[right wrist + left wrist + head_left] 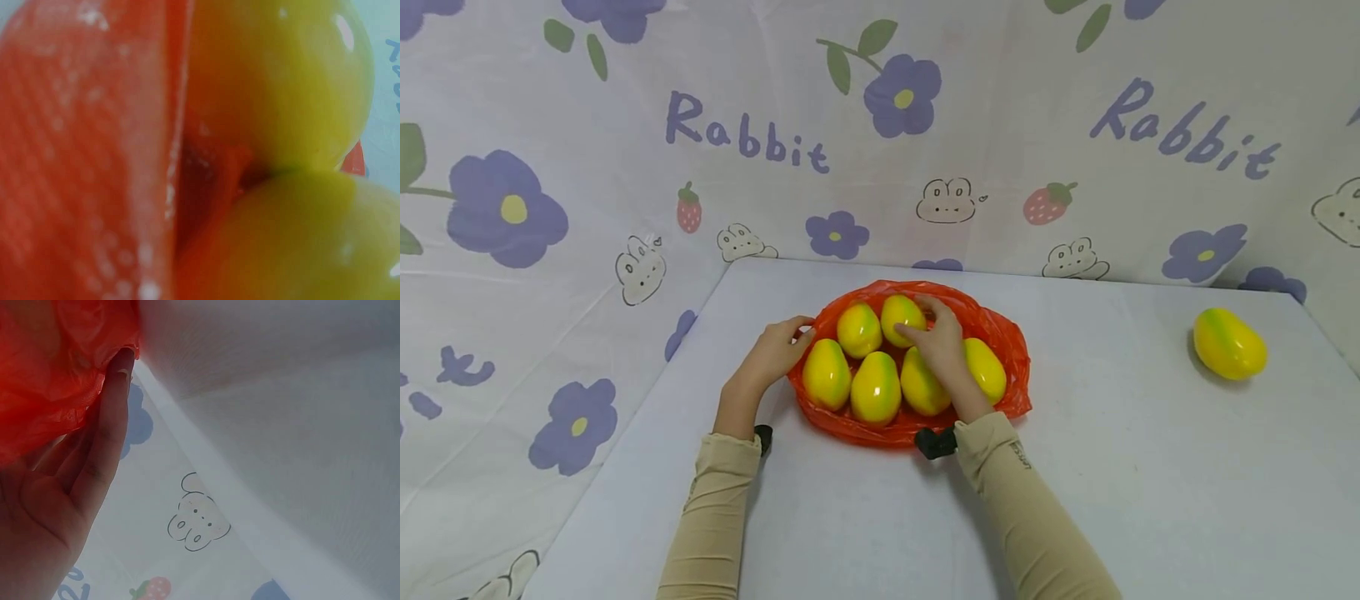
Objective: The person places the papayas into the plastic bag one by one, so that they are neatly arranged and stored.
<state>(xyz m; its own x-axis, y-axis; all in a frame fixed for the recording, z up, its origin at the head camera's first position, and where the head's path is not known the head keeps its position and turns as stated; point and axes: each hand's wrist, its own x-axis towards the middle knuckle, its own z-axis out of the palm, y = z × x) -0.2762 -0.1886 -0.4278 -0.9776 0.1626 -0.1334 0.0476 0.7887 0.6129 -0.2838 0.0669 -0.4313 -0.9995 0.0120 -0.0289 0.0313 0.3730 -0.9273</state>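
A red plastic bag (895, 437) lies spread wide on the table, with several yellow-green mangoes (876, 390) standing in it. My right hand (944, 343) reaches over the bag and grips a mango (901, 315) at the back, thumb on its near side and fingers on its far side. At the bag's left edge, my left hand (777, 350) pinches the rim. Its fingers run along the outside of the red plastic in the left wrist view, where the thumb is hidden. Red film and two mangoes (300, 81) fill the right wrist view; the right fingers are out of sight there.
One more mango (1229, 343) lies on its side at the right of the white table (1120, 467). Behind and to the left hangs a white cloth (1000, 100) printed with flowers, rabbits and strawberries.
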